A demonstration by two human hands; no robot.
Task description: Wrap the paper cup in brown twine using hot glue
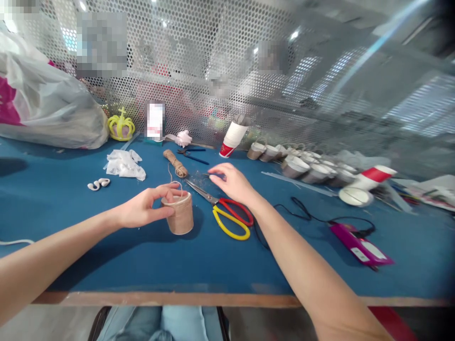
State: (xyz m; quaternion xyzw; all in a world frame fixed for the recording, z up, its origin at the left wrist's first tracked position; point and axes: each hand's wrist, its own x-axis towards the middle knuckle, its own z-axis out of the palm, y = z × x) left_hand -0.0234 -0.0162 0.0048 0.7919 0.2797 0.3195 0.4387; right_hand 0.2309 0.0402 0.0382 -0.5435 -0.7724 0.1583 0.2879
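My left hand (151, 206) grips the rim of a small cup wrapped in brown twine (181, 218), fingers at its top edge and thumb on its side. A strand of twine rises from the cup toward a twine bundle (175, 163) lying behind it. Farther right, my right hand (229, 182) hovers low over the table, thumb and fingers pinched together; a small dark thing at the fingertips is too unclear to name. Scissors with red and yellow handles (231, 226) lie between the hands, blades toward the bundle. Blue-handled pliers (194, 154) rest behind.
Several small wrapped cups (295, 166) stand at the back right, near stacked paper cups (232, 137). A purple device (360, 246) with a black cable lies right. A yellow crown (121, 125), a white plastic packet (125, 165) and a large bag (53, 104) are left. Perforated metal backs the table.
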